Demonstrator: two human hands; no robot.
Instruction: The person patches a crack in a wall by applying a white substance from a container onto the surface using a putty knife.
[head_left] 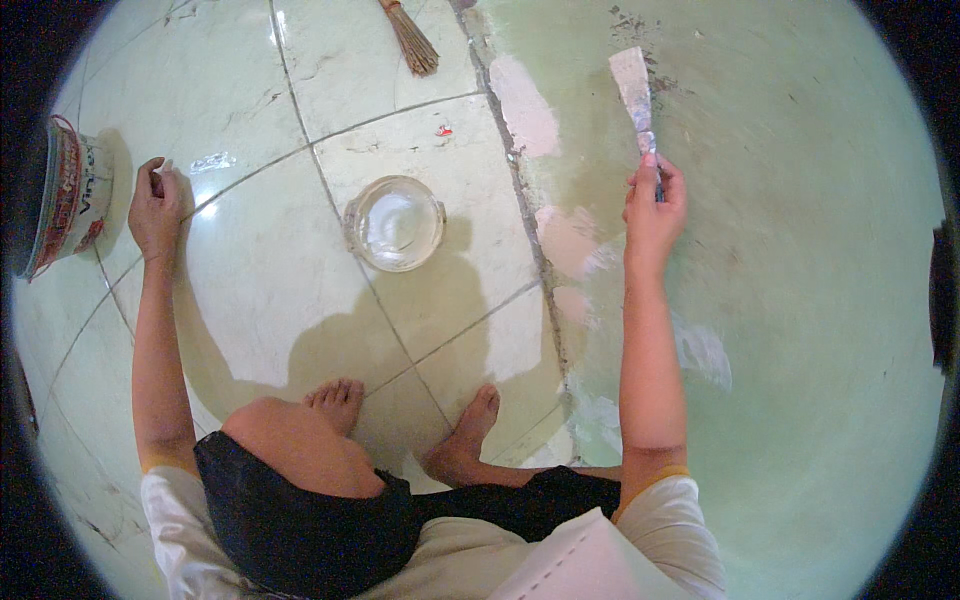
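Observation:
A putty knife (631,88) is gripped by its handle in my right hand (657,215), blade pointing away from me along the green wall (800,300). Whitish paste coats its blade. Pale pink filler patches (567,240) lie on the wall's lower edge, left of my right hand. My left hand (156,212) hovers at the far left with its fingers curled closed, beside a paint bucket (85,195); what it holds, if anything, I cannot make out. Between my hands, a round clear container (398,224) with whitish contents stands on the tiles.
Pale tiles (250,310) with dark joints cover the floor, which meets the wall along a rough, dirty seam (528,215). The bristles of a broom (412,42) reach in at the top. My bare feet (465,435) are planted near the container, close to the seam.

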